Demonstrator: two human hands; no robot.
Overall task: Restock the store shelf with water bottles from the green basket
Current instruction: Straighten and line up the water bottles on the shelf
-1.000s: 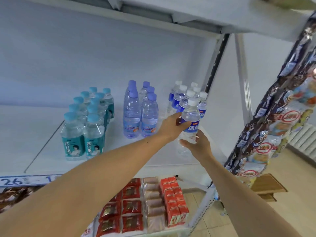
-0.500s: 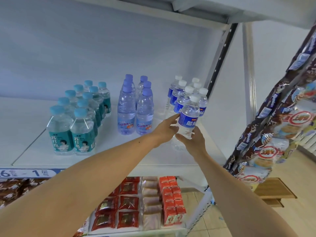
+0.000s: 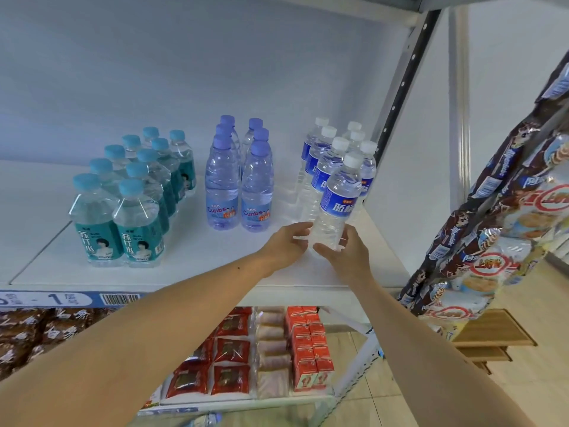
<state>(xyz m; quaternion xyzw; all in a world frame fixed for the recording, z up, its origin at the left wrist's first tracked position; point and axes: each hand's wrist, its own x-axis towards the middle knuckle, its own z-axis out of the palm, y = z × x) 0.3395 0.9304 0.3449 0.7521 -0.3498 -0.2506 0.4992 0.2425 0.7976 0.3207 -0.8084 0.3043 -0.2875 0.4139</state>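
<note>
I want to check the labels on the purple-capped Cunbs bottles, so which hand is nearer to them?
Left. The left hand is just right of and below the Cunbs bottles; the right hand is farther right, gripping the white-capped bottle.

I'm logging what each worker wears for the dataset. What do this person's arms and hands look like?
Both forearms are bare in view: no sleeves show. The left hand and right hand wear no gloves, and no watch, bracelet or ring shows. A small dark spot marks the left forearm.

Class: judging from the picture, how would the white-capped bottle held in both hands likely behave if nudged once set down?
The white-capped bottle is tall and narrow, so it probably tips easily. It looks full, so likely heavy for its size. Its thin ribbed plastic may flex slightly.
</note>
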